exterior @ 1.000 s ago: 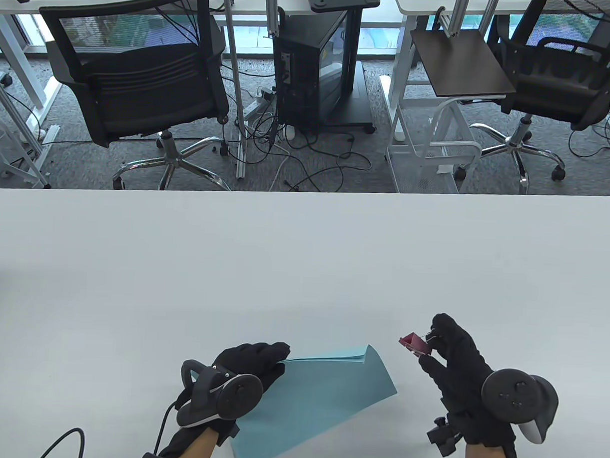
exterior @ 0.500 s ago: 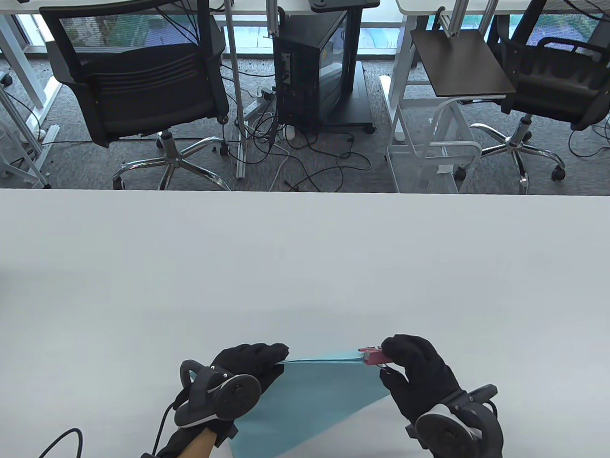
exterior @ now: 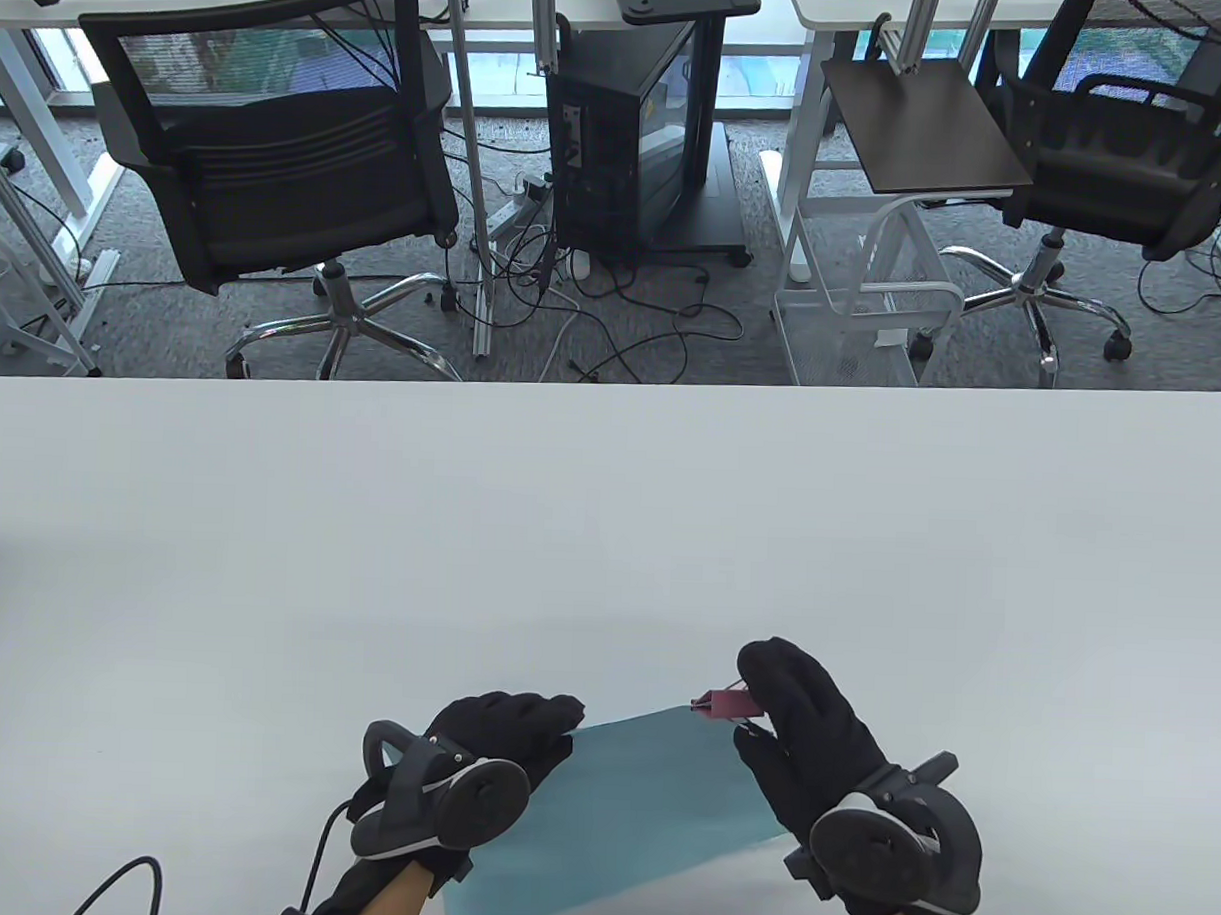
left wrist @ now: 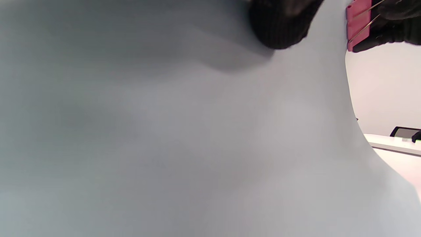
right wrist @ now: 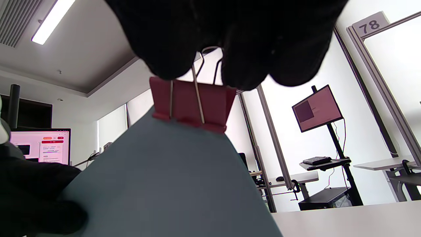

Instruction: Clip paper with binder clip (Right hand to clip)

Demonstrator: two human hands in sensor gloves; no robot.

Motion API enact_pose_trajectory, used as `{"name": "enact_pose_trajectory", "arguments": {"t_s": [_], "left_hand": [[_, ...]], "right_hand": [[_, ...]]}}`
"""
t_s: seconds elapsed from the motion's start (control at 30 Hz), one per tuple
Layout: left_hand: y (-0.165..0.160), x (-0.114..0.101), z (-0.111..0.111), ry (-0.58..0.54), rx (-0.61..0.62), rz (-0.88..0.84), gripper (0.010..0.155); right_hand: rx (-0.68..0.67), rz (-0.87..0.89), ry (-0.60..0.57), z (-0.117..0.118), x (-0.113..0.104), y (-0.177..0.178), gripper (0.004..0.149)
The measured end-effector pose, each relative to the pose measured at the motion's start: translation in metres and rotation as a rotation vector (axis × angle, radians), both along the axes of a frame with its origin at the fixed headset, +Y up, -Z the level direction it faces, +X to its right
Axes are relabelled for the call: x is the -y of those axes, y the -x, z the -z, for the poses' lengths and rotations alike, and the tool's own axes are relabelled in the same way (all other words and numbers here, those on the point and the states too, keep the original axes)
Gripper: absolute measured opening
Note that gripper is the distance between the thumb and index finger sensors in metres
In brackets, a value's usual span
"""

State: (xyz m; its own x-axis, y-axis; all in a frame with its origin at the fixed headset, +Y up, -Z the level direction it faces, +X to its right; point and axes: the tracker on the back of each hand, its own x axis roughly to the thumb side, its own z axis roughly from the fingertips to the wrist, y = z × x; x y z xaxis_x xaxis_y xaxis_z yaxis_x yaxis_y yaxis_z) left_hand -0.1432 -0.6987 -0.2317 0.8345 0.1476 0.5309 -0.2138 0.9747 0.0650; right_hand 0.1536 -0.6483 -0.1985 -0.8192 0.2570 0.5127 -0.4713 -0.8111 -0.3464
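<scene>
Right wrist view: right hand (right wrist: 230, 36) pinches red binder clip (right wrist: 192, 103) onto teal paper (right wrist: 164, 184); left hand (exterior: 506, 729) grips paper.

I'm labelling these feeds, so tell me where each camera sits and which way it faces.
Table view: above the table, looking down and forward; both hands show.
Left wrist view: under the paper, looking up; left hand fingertips at top.
Right wrist view: below the right hand, facing up at the binder clip.
All three share the clip on the paper's corner.
</scene>
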Motion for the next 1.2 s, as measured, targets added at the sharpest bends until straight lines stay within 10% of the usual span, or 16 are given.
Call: {"name": "enact_pose_trajectory", "arguments": {"t_s": [0.43, 0.8, 1.2], "left_hand": [[0.083, 0.039, 0.035, 0.589, -0.369, -0.737, 0.042], [0.151, 0.083, 0.036, 0.708, -0.792, -0.928, 0.045], [0.157, 0.076, 0.031, 0.616, -0.897, -0.870, 0.068]], "right_hand": [[0.171, -0.222, 0.143, 0.021, 0.051, -0.011, 0.080], [0.248, -0.221, 0.282, 0.032, 0.072, -0.027, 0.082], [0.258, -0.208, 0.288, 0.032, 0.072, -0.030, 0.080]]}}
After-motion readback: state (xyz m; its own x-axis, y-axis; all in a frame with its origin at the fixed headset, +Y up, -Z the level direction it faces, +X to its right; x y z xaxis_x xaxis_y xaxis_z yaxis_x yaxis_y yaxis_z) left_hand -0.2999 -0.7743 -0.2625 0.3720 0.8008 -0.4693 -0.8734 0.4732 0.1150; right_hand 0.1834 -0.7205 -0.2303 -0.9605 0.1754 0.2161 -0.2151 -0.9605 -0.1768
